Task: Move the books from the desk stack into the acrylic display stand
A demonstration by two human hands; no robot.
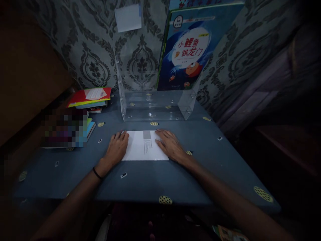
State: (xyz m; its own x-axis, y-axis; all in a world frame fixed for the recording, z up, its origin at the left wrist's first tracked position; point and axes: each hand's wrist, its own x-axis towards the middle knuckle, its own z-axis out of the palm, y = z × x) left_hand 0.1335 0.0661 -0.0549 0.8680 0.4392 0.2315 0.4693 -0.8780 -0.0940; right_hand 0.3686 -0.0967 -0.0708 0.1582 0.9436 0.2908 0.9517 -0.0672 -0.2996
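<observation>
A white printed sheet or thin booklet [136, 147] lies flat on the table, with a grey block and small sideways text near its middle. My left hand [117, 146] rests palm down on its left edge, fingers forward and slightly bent, the thumb not clearly visible. Over the right edge lies my right hand [171, 144], its fingers stretched toward the far corner and its thumb spread apart on the white surface. Neither hand lifts the sheet. Whether it has several pages cannot be made out.
Behind the sheet stands a clear acrylic book rack [150, 100], holding a blue picture book [173, 75] upright at its right. Stacked books with a red and yellow one [105, 93] on top sit at the back left, near a blurred-out pile [65, 130]. The table [140, 187] has a patterned blue-grey cover.
</observation>
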